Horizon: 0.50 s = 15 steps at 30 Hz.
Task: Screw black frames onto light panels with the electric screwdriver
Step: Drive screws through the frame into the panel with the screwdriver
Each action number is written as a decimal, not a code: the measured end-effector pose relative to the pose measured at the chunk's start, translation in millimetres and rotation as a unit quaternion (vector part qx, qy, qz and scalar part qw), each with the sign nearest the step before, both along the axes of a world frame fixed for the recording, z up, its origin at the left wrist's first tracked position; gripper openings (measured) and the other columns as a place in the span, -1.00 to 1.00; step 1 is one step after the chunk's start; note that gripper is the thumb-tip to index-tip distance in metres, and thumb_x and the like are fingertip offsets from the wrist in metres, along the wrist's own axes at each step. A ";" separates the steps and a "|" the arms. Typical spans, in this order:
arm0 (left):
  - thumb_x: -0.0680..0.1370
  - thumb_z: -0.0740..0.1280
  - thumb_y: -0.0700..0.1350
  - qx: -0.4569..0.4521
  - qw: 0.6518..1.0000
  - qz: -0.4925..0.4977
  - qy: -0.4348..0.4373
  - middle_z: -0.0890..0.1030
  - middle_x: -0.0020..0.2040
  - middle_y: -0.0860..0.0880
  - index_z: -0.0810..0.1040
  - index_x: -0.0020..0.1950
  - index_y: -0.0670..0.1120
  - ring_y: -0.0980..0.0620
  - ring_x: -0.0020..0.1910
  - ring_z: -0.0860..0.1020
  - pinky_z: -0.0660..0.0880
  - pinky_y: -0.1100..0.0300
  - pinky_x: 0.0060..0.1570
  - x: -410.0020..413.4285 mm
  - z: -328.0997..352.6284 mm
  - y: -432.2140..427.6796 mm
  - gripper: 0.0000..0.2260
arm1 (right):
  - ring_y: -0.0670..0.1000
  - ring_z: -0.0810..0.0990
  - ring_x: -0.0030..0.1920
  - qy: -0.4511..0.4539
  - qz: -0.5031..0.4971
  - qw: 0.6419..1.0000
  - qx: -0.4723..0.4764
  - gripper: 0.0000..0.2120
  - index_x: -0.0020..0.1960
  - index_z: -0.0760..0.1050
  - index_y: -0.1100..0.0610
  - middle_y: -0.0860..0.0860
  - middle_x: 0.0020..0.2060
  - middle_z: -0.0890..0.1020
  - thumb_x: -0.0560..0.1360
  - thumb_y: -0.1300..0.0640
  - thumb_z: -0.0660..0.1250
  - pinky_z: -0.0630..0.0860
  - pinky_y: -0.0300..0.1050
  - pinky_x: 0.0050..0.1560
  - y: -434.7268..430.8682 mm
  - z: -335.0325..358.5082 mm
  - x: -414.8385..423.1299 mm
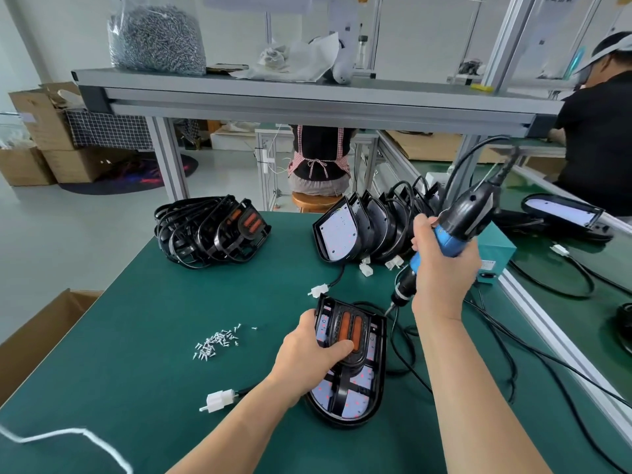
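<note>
A light panel [359, 401] lies on the green table [136, 336] in front of me, with a black frame [371, 336] holding two orange lenses set on top. My left hand [313, 350] presses down on the frame's left side, thumb on an orange lens. My right hand [443, 265] grips the blue and black electric screwdriver [455, 224], tilted, its bit touching the frame's top right corner. A small heap of loose screws [215, 343] lies left of the panel.
A pile of black frames [212, 230] sits at the back left, and a row of light panels [362, 230] with cables at the back right. A white connector [219, 400] lies near my left forearm. A teal power box [494, 251] stands right. A person in black works at the far right.
</note>
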State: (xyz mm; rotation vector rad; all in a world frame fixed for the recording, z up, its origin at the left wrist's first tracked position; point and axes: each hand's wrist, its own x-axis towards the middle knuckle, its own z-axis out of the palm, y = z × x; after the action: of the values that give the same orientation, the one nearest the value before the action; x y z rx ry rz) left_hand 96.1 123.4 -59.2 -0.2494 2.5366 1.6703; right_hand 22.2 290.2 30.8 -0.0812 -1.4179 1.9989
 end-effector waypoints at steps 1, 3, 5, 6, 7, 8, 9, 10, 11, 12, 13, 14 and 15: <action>0.46 0.50 0.10 -0.001 1.000 0.003 -0.001 0.66 -0.01 0.17 0.43 0.15 0.10 0.15 -0.01 0.62 0.58 0.05 0.12 0.5 -1.0 0.6 -0.64 | -0.02 0.58 -0.22 0.002 -0.025 1.000 -0.013 -0.82 -0.10 0.56 0.03 0.03 -0.19 0.64 0.41 0.01 0.53 0.56 -0.16 -0.12 0.8 6.7 -0.1; 0.46 0.49 0.14 -0.013 1.000 0.005 0.003 0.66 -0.01 0.18 0.44 0.16 0.11 0.16 -0.01 0.62 0.57 0.04 0.14 3.3 -0.8 1.6 -0.63 | -0.06 0.61 -0.26 0.009 -0.059 0.997 -0.055 -0.81 -0.10 0.54 0.02 -0.05 -0.25 0.66 0.43 0.00 0.52 0.56 -0.20 -0.17 4.3 17.1 0.8; 0.43 0.43 0.29 -0.043 0.999 -0.008 0.002 0.65 0.12 0.19 0.42 0.32 0.10 0.14 0.11 0.61 0.53 0.06 0.23 4.9 3.7 -0.1 -0.45 | -0.11 0.61 -0.31 0.010 -0.079 0.992 -0.095 -0.80 -0.09 0.51 0.04 -0.13 -0.35 0.65 0.46 0.03 0.52 0.55 -0.26 -0.22 10.3 21.9 3.5; 0.42 0.37 0.37 -0.072 0.997 -0.010 0.005 0.62 0.22 0.15 0.38 0.45 0.07 0.08 0.21 0.57 0.48 0.09 0.29 4.3 6.5 -4.1 -0.32 | -0.11 0.60 -0.33 0.005 -0.088 0.990 -0.112 -0.80 -0.07 0.50 0.05 -0.12 -0.36 0.64 0.47 0.03 0.51 0.55 -0.26 -0.23 14.1 22.4 5.6; 0.45 0.32 0.39 -0.109 0.994 0.006 0.014 0.60 0.24 0.08 0.35 0.51 0.03 0.02 0.26 0.55 0.44 0.11 0.29 2.1 9.1 -11.1 -0.27 | -0.10 0.60 -0.33 -0.002 -0.093 0.987 -0.131 -0.79 -0.05 0.50 0.06 -0.08 -0.34 0.64 0.47 0.04 0.51 0.55 -0.25 -0.23 18.6 21.5 7.6; 0.50 0.31 0.34 -0.143 0.988 0.042 0.036 0.62 0.17 0.03 0.41 0.49 0.00 -0.03 0.23 0.56 0.44 0.13 0.23 -2.5 10.8 -21.6 -0.34 | -0.09 0.59 -0.33 -0.012 -0.095 0.984 -0.152 -0.79 -0.01 0.51 0.07 -0.03 -0.30 0.63 0.48 0.04 0.51 0.55 -0.25 -0.24 23.8 19.5 9.6; 0.56 0.32 0.23 -0.172 0.980 0.083 0.065 0.64 0.09 0.00 0.53 0.39 -0.01 -0.07 0.16 0.58 0.45 0.12 0.15 -7.5 12.1 -35.9 -0.51 | -0.09 0.59 -0.33 -0.027 -0.095 0.980 -0.175 -0.78 0.03 0.52 0.07 -0.01 -0.27 0.62 0.50 0.02 0.50 0.55 -0.25 -0.23 29.1 16.5 11.4; 0.60 0.33 0.09 -0.203 0.969 0.115 0.080 0.65 0.05 -0.03 0.62 0.26 -0.02 -0.09 0.11 0.59 0.46 0.11 0.10 -11.3 12.1 -52.6 -0.69 | -0.10 0.60 -0.31 -0.047 -0.095 0.974 -0.199 -0.76 0.06 0.53 0.08 -0.01 -0.26 0.61 0.51 0.00 0.49 0.55 -0.26 -0.21 34.5 12.3 13.4; 0.60 0.33 -0.05 -0.234 0.960 0.135 0.080 0.65 0.06 -0.05 0.66 0.18 -0.04 -0.11 0.10 0.58 0.48 0.10 0.08 -14.0 10.1 -69.6 -0.79 | -0.10 0.60 -0.30 -0.067 -0.093 0.967 -0.226 -0.75 0.07 0.53 0.08 -0.02 -0.25 0.61 0.51 -0.02 0.49 0.56 -0.25 -0.19 39.5 7.1 15.5; 0.60 0.32 -0.15 -0.264 0.952 0.142 0.063 0.64 0.09 -0.08 0.67 0.17 -0.06 -0.12 0.12 0.57 0.48 0.08 0.08 -16.3 5.9 -85.2 -0.80 | -0.10 0.60 -0.28 -0.085 -0.088 0.961 -0.250 -0.74 0.08 0.53 0.08 -0.04 -0.24 0.62 0.51 -0.04 0.48 0.58 -0.24 -0.15 44.0 1.3 18.1; 0.59 0.32 -0.20 -0.292 0.946 0.138 0.041 0.63 0.10 -0.09 0.66 0.18 -0.07 -0.13 0.13 0.55 0.48 0.07 0.10 -17.7 0.3 -98.3 -0.79 | -0.09 0.61 -0.25 -0.101 -0.079 0.955 -0.268 -0.73 0.09 0.54 0.07 -0.05 -0.22 0.62 0.52 -0.06 0.48 0.59 -0.22 -0.12 47.0 -4.1 21.0; 0.58 0.34 -0.21 -0.312 0.941 0.129 0.025 0.62 0.08 -0.09 0.66 0.20 -0.07 -0.13 0.13 0.54 0.47 0.06 0.11 -18.9 -4.9 -108.0 -0.78 | -0.09 0.61 -0.22 -0.116 -0.070 0.950 -0.280 -0.72 0.12 0.54 0.06 -0.06 -0.18 0.64 0.52 -0.06 0.48 0.60 -0.21 -0.10 48.8 -9.0 24.5; 0.57 0.38 -0.20 -0.323 0.939 0.118 0.022 0.60 0.05 -0.07 0.66 0.20 -0.05 -0.12 0.12 0.53 0.46 0.05 0.12 -20.7 -9.0 -113.8 -0.77 | -0.10 0.62 -0.19 -0.127 -0.062 0.947 -0.288 -0.71 0.15 0.54 0.05 -0.06 -0.15 0.64 0.52 -0.06 0.48 0.60 -0.22 -0.11 49.2 -13.2 27.8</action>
State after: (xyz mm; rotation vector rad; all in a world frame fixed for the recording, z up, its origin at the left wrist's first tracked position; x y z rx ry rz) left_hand 75.4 9.7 -68.2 -0.5825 3.1104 0.8288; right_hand 50.0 339.4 17.5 -0.6879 -0.8951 2.2915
